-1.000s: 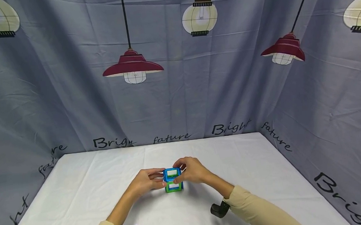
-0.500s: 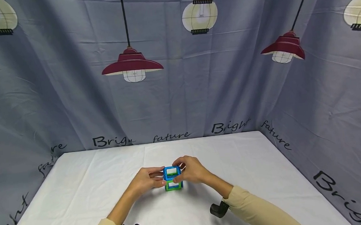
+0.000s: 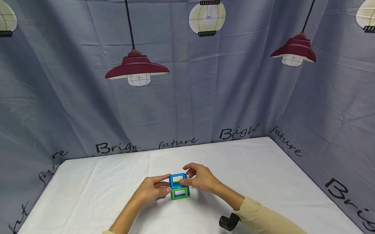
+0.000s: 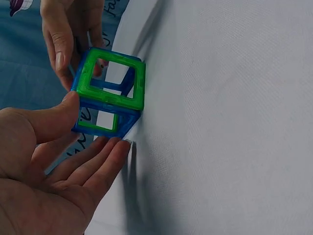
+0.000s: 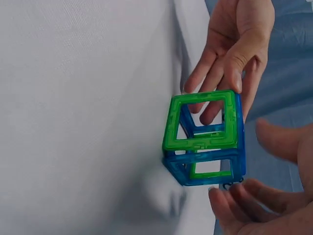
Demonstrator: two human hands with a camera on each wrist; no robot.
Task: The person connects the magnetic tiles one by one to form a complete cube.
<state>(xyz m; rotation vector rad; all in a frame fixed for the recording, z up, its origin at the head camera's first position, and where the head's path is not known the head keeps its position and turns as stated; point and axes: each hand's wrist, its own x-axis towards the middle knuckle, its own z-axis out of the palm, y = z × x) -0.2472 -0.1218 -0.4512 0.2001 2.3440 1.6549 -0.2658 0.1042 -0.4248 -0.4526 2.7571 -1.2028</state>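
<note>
A cube of green and blue magnetic tiles [image 3: 180, 197], with square open frames for faces, stands on the white table in the head view. My left hand [image 3: 149, 189] is at its left side, fingers fairly straight. In the left wrist view that thumb touches a corner beside the green tile [image 4: 140, 82], and the fingertips lie along the adjoining side. On the right, my right hand [image 3: 205, 178] is spread beside the cube. In the right wrist view, a gap shows between the right thumb [image 5: 281, 142] and the blue side; whether the lower fingertips touch is unclear.
A white cloth [image 3: 244, 160] covers the table. Behind and on both sides hangs a grey-blue curtain [image 3: 180, 106] printed with lamps and lettering. Black wrist cameras [image 3: 229, 222] sit beneath both sleeves, above the cloth.
My right hand has shifted slightly to the right; its fingers have spread and drawn off the cube's right side. The left hand stays against the cube, which looks nearly unmoved.
</note>
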